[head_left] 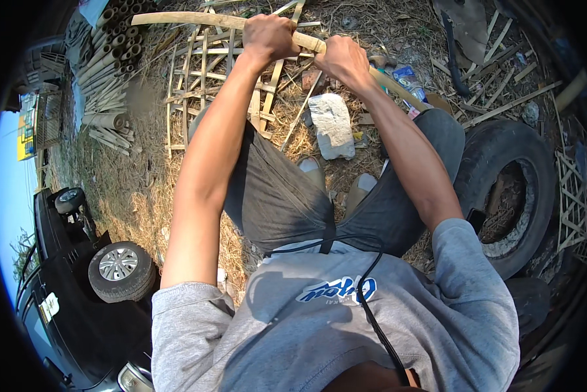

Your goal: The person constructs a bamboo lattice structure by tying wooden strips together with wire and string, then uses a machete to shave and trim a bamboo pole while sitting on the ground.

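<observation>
A pale split bamboo strip runs across the top of the view, bowed, with its right part slanting down towards my right knee. My left hand is closed around it left of a thick node. Just right of that node, my right hand grips the same strip, knuckles up. Both arms reach forward over my bent knees. Below the hands, a whitish stone block lies on the ground between my feet. Left of it, a woven bamboo lattice lies flat, partly hidden by my left arm.
A large old tyre lies close at my right. Stacked bamboo poles are at the far left. A black vehicle with a silver-rimmed wheel stands at the lower left. Bamboo scraps and dry straw litter the ground.
</observation>
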Demonstrator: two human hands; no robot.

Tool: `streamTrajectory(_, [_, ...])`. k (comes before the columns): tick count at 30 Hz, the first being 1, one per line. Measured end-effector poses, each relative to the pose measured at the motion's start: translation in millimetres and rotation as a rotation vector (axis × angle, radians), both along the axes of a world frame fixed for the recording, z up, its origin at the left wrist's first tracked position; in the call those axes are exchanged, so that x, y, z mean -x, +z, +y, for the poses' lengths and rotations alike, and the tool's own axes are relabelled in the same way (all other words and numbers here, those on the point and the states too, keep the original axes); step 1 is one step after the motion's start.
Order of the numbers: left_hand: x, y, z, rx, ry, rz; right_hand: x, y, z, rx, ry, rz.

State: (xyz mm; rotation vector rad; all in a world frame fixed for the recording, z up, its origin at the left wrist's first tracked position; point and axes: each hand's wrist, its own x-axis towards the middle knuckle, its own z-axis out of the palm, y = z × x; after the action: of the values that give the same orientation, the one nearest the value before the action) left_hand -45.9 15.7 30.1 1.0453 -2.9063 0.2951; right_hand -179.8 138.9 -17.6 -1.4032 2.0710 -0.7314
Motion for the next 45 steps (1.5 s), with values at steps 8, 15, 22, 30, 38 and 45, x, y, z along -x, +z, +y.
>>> streamTrajectory(8, [-2.1,94.6,-30.4,0.151,-0.386,-0.384,14.5,24.4,13.9,0.019,-0.059,-0.033])
streamTrajectory(15, [-4.0,61.5,-26.2,0.05,-0.185,-0.321,14.9,13.9,24.4,0.046,-0.046,0.041])
streamTrajectory(22, [-43.3,-16.2,-38.6,0.026,-0.068,-0.057,1.7,-6.3,16.7,-0.001,0.082,0.108])
streamTrajectory(30, [-67.0,-82.8,-39.3,0.004,0.032,0.063,-8.2,-25.7,12.9,-0.009,0.227,0.189])
streamTrajectory(38, [-80.9,-118.1,-41.9,0.012,0.049,0.188,-20.9,-33.9,11.3,-0.071,0.249,0.161])
streamTrajectory(45, [-80.2,-135.6,-38.2,-0.078,0.072,0.257,-20.2,-27.9,13.9,-0.08,0.251,0.175])
